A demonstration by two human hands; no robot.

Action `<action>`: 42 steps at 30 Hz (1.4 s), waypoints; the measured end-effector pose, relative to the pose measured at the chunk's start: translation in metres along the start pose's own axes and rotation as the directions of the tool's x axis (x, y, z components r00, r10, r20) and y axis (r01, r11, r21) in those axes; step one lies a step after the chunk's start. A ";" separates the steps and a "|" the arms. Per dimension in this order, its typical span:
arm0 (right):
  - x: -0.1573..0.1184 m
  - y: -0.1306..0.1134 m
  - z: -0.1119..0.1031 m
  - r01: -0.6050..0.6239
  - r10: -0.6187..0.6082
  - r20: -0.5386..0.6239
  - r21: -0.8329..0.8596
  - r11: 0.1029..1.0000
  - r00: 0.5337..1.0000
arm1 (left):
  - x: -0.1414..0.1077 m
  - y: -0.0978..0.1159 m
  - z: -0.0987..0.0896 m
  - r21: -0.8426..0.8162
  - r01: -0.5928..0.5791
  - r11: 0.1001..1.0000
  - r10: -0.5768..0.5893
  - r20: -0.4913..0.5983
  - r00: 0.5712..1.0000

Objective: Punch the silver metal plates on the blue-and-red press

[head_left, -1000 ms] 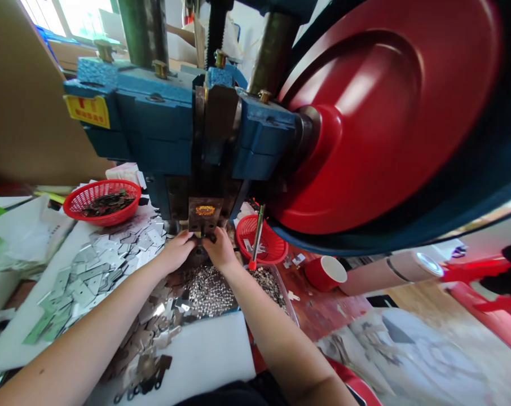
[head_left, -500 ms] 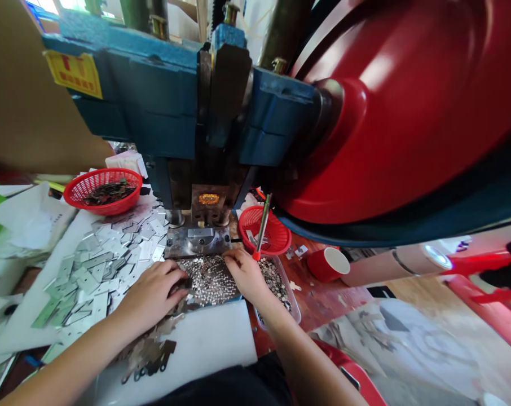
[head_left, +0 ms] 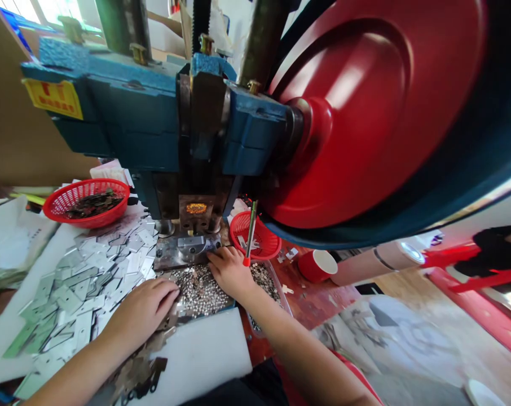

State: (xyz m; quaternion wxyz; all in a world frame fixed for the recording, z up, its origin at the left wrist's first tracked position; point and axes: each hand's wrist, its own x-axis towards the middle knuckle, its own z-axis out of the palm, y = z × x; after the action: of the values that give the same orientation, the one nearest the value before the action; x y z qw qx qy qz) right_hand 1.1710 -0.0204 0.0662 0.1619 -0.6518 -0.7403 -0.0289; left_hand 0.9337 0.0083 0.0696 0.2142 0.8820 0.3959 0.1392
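Observation:
My right hand (head_left: 230,274) is at the front edge of the press's steel die (head_left: 164,256), fingers bent and drawn together. What its fingertips hold, if anything, is too small to make out. A flat grey metal piece (head_left: 191,241) lies on the die. Left of a tray of small shiny metal parts (head_left: 200,290), my left hand (head_left: 148,303) is closed, its fingers curled down above dark flat metal plates (head_left: 135,369). Its fingertips are hidden, so any item in them does not show. Many silvery flat plates (head_left: 84,282) are spread to its left.
The blue press (head_left: 141,124) with its big red flywheel (head_left: 365,124) stands ahead. Red baskets (head_left: 105,217) (head_left: 270,248) flank it. A screwdriver-like rod with a red end (head_left: 251,231) stands upright beside my right hand. A red cup (head_left: 317,265) is farther right.
The view has shifted, so the press appears farther left. My right hand has moved up to the die's edge. My left hand has drawn back from the small parts, its fingers closer together.

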 end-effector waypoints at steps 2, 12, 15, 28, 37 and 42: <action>-0.001 0.002 0.000 0.000 0.000 -0.005 0.016 1.000 1.000 | -0.002 0.001 -0.003 -0.062 0.061 0.996 -0.062 -0.023 0.998; 0.000 0.006 0.000 0.004 -0.003 -0.020 0.076 0.997 1.000 | -0.005 0.007 -0.013 -0.215 0.192 0.958 -0.208 -0.055 0.977; -0.002 0.009 0.002 -0.007 0.009 -0.018 0.086 0.996 1.000 | -0.008 0.006 -0.012 -0.238 0.273 0.932 -0.278 0.016 0.960; 0.043 -0.019 -0.005 -0.074 0.129 -0.202 0.258 0.963 0.971 | 0.030 -0.004 -0.030 -0.486 0.315 0.815 -0.398 -0.076 0.914; 0.053 -0.026 -0.017 0.122 -0.117 -0.112 0.047 0.991 0.987 | 0.065 -0.006 -0.029 -0.590 0.257 0.766 -0.415 -0.147 0.898; 0.051 -0.022 -0.026 0.209 -0.204 -0.109 0.035 0.977 0.973 | 0.080 -0.003 -0.026 -0.593 0.255 0.764 -0.425 -0.165 0.890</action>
State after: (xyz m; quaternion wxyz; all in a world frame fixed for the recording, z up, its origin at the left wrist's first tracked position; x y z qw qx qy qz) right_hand 1.1498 0.0179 0.1088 0.2119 -0.5650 -0.7949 -0.0627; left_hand 0.9730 0.0778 0.0968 0.4228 0.6631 0.5196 0.3339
